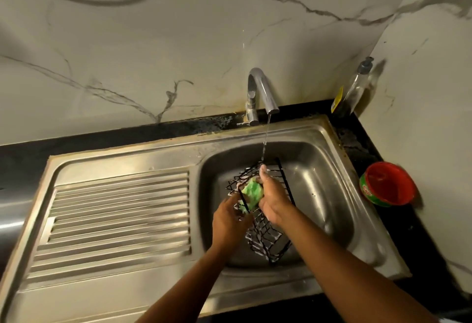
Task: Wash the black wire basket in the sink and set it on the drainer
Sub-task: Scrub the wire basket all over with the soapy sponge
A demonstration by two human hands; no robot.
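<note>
The black wire basket [265, 239] is held tilted over the steel sink bowl [329, 184], with white suds on its wires. My left hand [228, 220] grips its near-left rim. My right hand [273, 198] holds a green sponge [251, 195] against the basket's upper wires. A thin stream of water falls from the tap [258, 92] onto the basket's far edge by my right fingertips. The ribbed drainer [120, 215] lies to the left of the bowl.
A clear soap dispenser bottle [356, 87] stands in the back right corner. A red and green tub [388, 184] sits on the black counter to the right of the sink. Marble wall panels rise behind and to the right.
</note>
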